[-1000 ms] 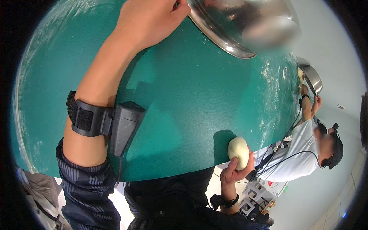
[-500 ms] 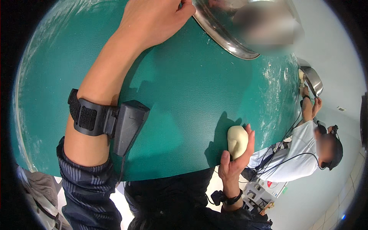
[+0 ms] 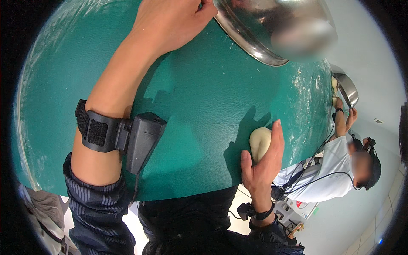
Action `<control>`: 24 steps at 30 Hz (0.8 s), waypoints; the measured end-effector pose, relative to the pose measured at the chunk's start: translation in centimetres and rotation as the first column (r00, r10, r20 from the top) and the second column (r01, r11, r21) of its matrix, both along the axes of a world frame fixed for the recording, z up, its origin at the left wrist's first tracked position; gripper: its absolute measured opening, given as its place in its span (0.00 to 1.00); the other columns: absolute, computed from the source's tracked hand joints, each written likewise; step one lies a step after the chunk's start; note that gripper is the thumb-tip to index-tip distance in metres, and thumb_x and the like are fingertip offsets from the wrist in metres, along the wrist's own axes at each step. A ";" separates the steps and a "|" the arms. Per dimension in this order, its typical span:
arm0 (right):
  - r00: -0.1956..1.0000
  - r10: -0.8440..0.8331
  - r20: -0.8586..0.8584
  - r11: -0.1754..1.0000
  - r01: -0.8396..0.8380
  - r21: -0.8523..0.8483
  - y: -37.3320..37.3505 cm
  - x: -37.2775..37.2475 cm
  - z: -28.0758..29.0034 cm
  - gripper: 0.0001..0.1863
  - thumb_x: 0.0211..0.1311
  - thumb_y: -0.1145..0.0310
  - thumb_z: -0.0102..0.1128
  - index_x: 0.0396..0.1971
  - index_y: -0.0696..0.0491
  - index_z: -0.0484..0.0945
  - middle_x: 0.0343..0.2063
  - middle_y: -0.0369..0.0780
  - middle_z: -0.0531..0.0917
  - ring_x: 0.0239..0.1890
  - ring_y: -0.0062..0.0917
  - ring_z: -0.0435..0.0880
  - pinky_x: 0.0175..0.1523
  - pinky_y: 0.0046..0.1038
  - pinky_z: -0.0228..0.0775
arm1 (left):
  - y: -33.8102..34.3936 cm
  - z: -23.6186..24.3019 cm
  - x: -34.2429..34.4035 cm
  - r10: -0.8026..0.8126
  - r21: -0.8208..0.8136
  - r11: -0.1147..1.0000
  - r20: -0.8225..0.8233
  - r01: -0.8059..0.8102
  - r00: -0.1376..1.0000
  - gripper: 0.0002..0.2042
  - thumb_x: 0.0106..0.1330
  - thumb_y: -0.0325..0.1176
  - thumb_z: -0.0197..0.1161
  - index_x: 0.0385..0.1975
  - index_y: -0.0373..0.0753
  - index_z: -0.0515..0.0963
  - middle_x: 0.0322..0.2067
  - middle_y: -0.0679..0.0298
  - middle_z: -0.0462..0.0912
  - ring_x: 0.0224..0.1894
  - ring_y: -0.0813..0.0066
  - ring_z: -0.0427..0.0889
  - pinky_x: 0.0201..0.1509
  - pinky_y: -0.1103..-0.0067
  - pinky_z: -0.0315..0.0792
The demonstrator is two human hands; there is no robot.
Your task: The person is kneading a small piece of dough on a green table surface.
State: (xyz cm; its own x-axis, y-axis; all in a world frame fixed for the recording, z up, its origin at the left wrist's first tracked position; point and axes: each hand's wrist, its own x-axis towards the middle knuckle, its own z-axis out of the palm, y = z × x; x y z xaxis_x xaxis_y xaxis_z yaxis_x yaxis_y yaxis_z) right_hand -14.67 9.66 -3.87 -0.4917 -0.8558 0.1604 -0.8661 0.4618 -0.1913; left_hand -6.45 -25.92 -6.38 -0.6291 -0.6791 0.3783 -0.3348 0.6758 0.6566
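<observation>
A smooth, pale lump of dough [image 3: 260, 139] with a crease in it is at the table's near right. My right hand [image 3: 266, 163] lies along its right side with fingers stretched forward and the thumb to its left, so the dough is between them. At the top, my left hand [image 3: 176, 21] has its fingers curled against the rim of a large shiny metal bowl [image 3: 250, 50]. Its fingertips are partly cut off by the picture's edge. A blurred patch covers part of the bowl.
The green table [image 3: 199, 114] carries streaks of white flour at its left and right sides. To the right, a person in a white shirt [image 3: 325, 176] handles another metal bowl [image 3: 347, 89] beside pale dough pieces [image 3: 335, 84]. Dark cables run along the table's right edge.
My right hand has moved slightly forward and its fingers have straightened. The dough has shifted a little away and now shows a crease. My left hand stays at the bowl's rim.
</observation>
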 end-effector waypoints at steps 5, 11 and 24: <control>1.000 0.012 -0.027 1.000 -0.012 -0.008 -1.1 -0.8 -0.6 0.52 0.58 0.58 0.76 0.79 0.60 0.62 0.76 0.63 0.66 0.73 0.62 0.71 0.74 0.52 0.67 | 0.2 -0.3 -0.3 0.011 -0.017 1.000 0.011 -0.011 1.000 0.13 0.76 0.37 0.62 0.32 0.33 0.83 0.26 0.47 0.85 0.30 0.44 0.86 0.34 0.58 0.75; 0.997 -0.002 -0.074 0.999 0.005 0.038 -2.7 -1.1 -0.2 0.50 0.58 0.54 0.76 0.78 0.57 0.65 0.76 0.59 0.68 0.74 0.62 0.71 0.74 0.55 0.66 | 0.1 -0.1 -0.3 0.010 -0.002 1.000 0.006 -0.010 1.000 0.13 0.76 0.37 0.62 0.32 0.33 0.83 0.27 0.47 0.85 0.30 0.44 0.85 0.34 0.58 0.75; 0.989 0.033 -0.147 0.999 -0.027 0.043 -5.8 -2.7 -0.4 0.48 0.61 0.46 0.74 0.77 0.53 0.69 0.75 0.56 0.70 0.74 0.61 0.70 0.72 0.54 0.68 | 0.3 -0.1 -1.1 0.000 0.030 1.000 0.028 -0.001 1.000 0.13 0.76 0.36 0.62 0.31 0.34 0.82 0.27 0.47 0.84 0.30 0.44 0.85 0.34 0.57 0.74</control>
State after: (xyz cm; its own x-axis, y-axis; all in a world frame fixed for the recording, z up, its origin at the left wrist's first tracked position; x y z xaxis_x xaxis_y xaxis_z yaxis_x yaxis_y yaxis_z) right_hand -17.42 3.83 -4.28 -0.4392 -0.8771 0.1944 -0.8971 0.4399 -0.0419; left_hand -7.51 -25.66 -6.50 -0.6385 -0.6904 0.3402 -0.3536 0.6557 0.6671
